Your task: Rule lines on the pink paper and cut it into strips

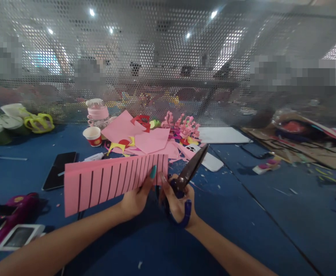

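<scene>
Left hand (pixel 135 199) pinches the slit pink paper (pixel 113 182); right hand (pixel 177 201) grips closed scissors (pixel 189 172). Mid-cutting, I judge; next slit needs the blades reopened.

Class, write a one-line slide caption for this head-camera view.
Left hand holds slit pink paper while right hand grips blue-handled scissors over a blue table.

left hand (pixel 135 199) pinching, right hand (pixel 178 201) fingers curled closed, forearms converging

Dim indoor light, ceiling spots glaring, blurred background, warped edges
</scene>
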`<control>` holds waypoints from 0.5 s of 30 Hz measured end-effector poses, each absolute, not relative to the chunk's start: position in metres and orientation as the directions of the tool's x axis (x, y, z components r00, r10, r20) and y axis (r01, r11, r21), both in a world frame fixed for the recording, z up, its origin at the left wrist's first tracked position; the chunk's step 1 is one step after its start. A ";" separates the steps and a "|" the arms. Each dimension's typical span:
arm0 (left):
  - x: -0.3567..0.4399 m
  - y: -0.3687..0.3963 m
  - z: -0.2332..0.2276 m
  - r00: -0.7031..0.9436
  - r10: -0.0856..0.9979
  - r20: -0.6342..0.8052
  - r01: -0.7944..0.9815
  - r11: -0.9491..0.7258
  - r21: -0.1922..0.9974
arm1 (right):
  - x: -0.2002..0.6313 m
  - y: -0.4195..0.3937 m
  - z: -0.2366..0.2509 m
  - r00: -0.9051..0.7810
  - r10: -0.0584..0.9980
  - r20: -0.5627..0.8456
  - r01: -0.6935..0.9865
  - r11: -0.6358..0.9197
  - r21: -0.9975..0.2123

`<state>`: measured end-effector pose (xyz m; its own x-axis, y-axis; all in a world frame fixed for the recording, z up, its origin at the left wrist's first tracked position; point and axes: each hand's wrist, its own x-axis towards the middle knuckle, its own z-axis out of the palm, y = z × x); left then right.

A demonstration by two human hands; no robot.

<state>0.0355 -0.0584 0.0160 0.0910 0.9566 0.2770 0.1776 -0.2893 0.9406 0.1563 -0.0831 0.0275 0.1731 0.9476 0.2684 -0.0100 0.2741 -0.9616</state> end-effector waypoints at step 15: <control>0.034 -0.039 0.048 -0.195 0.938 0.285 0.083 -0.274 0.958 | 0.154 -0.091 0.023 -0.056 0.967 0.247 0.078 0.251 -0.965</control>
<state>0.0340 -0.0393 0.0481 -0.1955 0.9385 0.2848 0.0828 -0.2735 0.9583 0.1544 -0.0910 0.0227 -0.0562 0.9673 0.2474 0.0782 0.2513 -0.9647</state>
